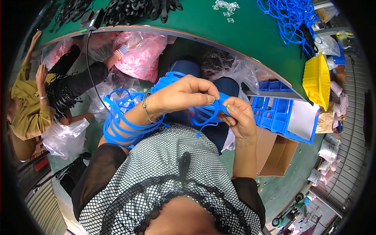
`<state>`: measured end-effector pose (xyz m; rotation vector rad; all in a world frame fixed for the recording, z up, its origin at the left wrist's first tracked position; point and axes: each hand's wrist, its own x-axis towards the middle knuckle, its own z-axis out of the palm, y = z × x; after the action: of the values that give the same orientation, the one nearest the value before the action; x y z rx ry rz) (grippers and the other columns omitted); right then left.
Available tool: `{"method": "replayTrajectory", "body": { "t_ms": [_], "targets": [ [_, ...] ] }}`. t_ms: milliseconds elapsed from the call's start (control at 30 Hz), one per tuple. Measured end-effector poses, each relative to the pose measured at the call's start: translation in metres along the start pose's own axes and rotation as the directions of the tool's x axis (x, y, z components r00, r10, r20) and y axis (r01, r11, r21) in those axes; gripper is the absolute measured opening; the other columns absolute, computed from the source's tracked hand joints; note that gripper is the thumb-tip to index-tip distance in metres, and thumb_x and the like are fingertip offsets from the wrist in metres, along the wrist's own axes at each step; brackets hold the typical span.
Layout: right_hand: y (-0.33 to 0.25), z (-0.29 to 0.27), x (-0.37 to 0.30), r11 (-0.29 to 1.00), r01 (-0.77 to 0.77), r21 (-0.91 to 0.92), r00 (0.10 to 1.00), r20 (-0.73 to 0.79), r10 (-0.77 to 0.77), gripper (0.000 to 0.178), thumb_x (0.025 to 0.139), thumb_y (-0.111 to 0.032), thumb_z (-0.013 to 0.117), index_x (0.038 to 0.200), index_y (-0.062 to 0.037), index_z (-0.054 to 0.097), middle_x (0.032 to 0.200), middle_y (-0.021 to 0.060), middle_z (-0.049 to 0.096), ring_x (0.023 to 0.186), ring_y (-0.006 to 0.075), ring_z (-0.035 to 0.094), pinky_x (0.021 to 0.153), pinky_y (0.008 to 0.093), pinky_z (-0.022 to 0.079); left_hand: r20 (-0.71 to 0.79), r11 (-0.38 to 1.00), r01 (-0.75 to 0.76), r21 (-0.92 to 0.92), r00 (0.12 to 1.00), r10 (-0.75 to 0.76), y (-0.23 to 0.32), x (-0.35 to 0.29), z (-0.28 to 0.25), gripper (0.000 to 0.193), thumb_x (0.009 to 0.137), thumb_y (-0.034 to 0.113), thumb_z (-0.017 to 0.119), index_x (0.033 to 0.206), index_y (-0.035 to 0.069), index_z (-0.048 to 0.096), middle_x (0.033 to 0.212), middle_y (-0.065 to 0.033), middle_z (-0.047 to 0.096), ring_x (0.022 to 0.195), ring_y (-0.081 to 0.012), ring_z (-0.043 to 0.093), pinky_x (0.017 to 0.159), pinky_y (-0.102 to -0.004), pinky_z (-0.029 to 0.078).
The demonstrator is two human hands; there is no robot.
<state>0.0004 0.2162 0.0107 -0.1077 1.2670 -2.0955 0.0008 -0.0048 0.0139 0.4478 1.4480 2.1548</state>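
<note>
My left hand (192, 92) and my right hand (239, 115) meet above my lap, fingertips closed in a pinch. Between them runs a blue strap (222, 98), flat and flexible like rubber, with a loose end (200, 131) dangling below. Whatever small part may sit under the fingertips is hidden. Many looped blue straps (127, 127) hang around my left forearm. Another bunch of blue straps (167, 79) lies across my lap behind the left wrist.
Ahead, the green table (235, 37) carries black straps (135, 9), small clear plastic pieces (227, 8) and tangled blue straps (288, 19). A yellow bin (316, 80), blue trays (270, 111) and a cardboard box (280, 156) stand right. Left are a pink-filled bag (143, 55) and a co-worker (33, 102).
</note>
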Motion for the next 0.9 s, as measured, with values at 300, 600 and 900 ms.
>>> {"method": "replayTrajectory", "body": {
  "t_ms": [300, 600, 900],
  "targets": [
    [0.002, 0.0, 0.001, 1.0, 0.0, 0.014, 1.0, -0.001, 0.0, 0.014, 0.086, -0.013, 0.057, 0.085, 0.0018, 0.059, 0.061, -0.0013, 0.049, 0.048, 0.0035, 0.035, 0.048, 0.0191, 0.028, 0.009, 1.0, 0.016, -0.003, 1.0, -0.016, -0.004, 0.001, 0.0, 0.016, 0.089, 0.011, 0.053, 0.095, -0.002, 0.06, 0.082, 0.0015, 0.058, 0.076, -0.0033, 0.05, 0.066, -0.0194, 0.041],
    [-0.008, 0.016, 0.001, 0.668, 0.183, -0.721, 0.964, 0.0, -0.265, 0.014, 0.083, -0.015, 0.062, 0.087, -0.0014, 0.059, 0.072, 0.0044, 0.056, 0.061, 0.0126, 0.052, 0.058, 0.0259, 0.042, -0.04, 0.955, -0.009, 0.295, 0.999, 0.022, -0.016, 0.003, 0.0, 0.018, 0.087, 0.015, 0.057, 0.094, -0.001, 0.061, 0.073, -0.0009, 0.058, 0.064, -0.0053, 0.051, 0.055, -0.0231, 0.042],
    [-0.013, 0.035, 0.007, -0.218, 0.461, -0.86, 0.554, 0.471, -0.686, 0.017, 0.069, -0.006, 0.068, 0.081, -0.0003, 0.057, 0.09, 0.012, 0.058, 0.085, 0.0296, 0.056, 0.076, 0.0393, 0.044, -0.153, 0.843, 0.022, 0.537, 0.986, 0.072, -0.011, 0.009, 0.003, 0.018, 0.082, 0.012, 0.057, 0.093, -0.002, 0.062, 0.073, -0.0084, 0.062, 0.063, -0.0114, 0.055, 0.058, -0.0279, 0.045]
  ]
}}
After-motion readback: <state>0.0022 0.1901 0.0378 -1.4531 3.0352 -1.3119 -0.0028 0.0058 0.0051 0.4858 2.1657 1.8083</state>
